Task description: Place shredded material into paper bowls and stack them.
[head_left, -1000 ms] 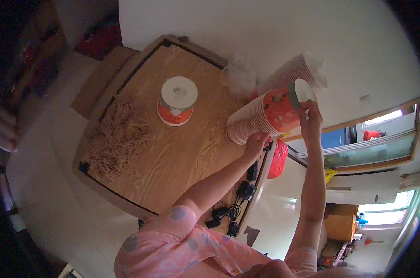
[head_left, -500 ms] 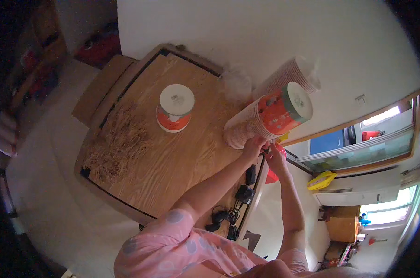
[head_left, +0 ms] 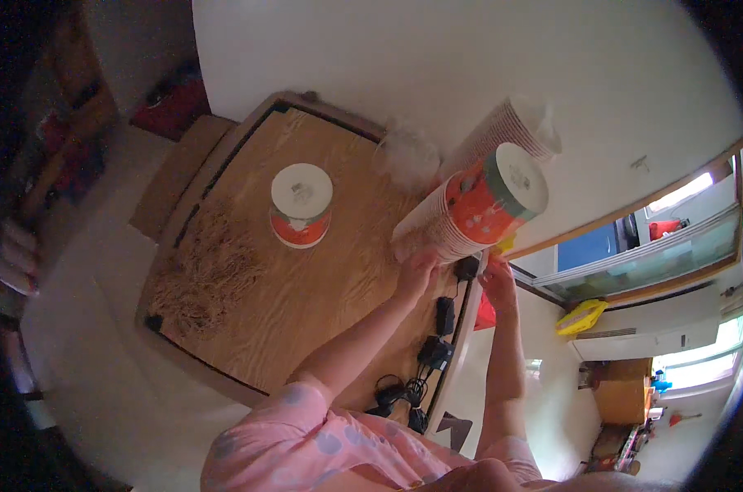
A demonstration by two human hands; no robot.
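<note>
A tall stack of nested paper buckets (head_left: 437, 221) leans toward the right side of the wooden table. The end bucket is orange with a green band and a white base. My left hand (head_left: 419, 272) is at the stack's lower side, its fingers pressed together; what they hold, if anything, is hidden. Just right of the stack, my right hand (head_left: 498, 279) is closed in a pinch, with a small pale piece (head_left: 484, 262) by its fingertips. A black adapter (head_left: 467, 269) lies between the hands. Another orange bucket (head_left: 301, 231) stands upside down on the table, white base up.
Brown shredded paper (head_left: 207, 275) is heaped on the table's (head_left: 330, 320) left. Black adapters and coiled cables (head_left: 404, 398) lie along its right edge. A second stack of buckets (head_left: 502, 135) and a clear plastic bag (head_left: 408, 156) are against the wall. A red item (head_left: 484, 313) hangs beyond the edge.
My hands have moved apart: the left shifted left along the stack, the right stays near the table edge. The black adapter between them now shows more. The whole view has shifted slightly.
</note>
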